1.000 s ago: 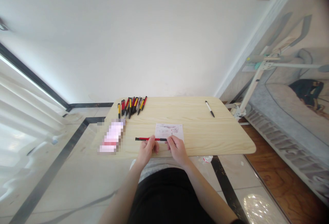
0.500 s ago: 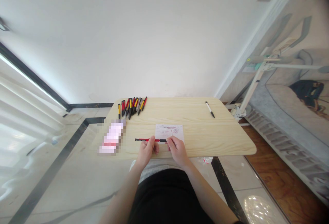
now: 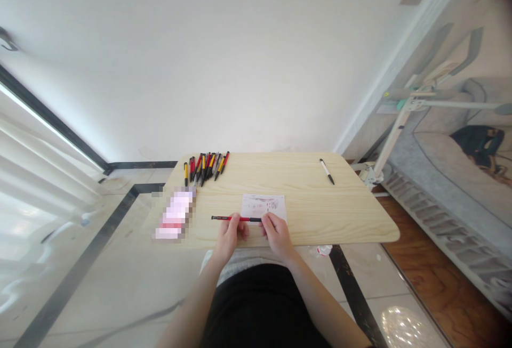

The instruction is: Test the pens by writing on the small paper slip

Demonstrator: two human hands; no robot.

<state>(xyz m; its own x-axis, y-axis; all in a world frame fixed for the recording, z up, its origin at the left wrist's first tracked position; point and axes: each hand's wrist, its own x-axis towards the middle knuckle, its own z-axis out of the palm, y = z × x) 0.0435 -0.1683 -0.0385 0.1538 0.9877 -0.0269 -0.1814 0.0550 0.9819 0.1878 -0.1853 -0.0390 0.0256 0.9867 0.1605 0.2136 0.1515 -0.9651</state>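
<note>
A red and black pen lies level between my two hands, over the near part of a small sheet of paper with dark and reddish scribbles. My left hand pinches the pen's red barrel around its middle. At the black grip end, my right hand has thumb and fingers closed, and the tip is hidden in them. A pile of pens in red, yellow, grey and black lies at the table's back left. One white and black pen rests alone at the back right.
The light wooden table stands against a white wall. A blurred-out flat item is at its left side. To the right are a white metal frame and a grey sofa. A curtain hangs at left.
Almost nothing differs. The view has tilted very slightly, and the pen stays held between both hands with a tiny shift to the right.
</note>
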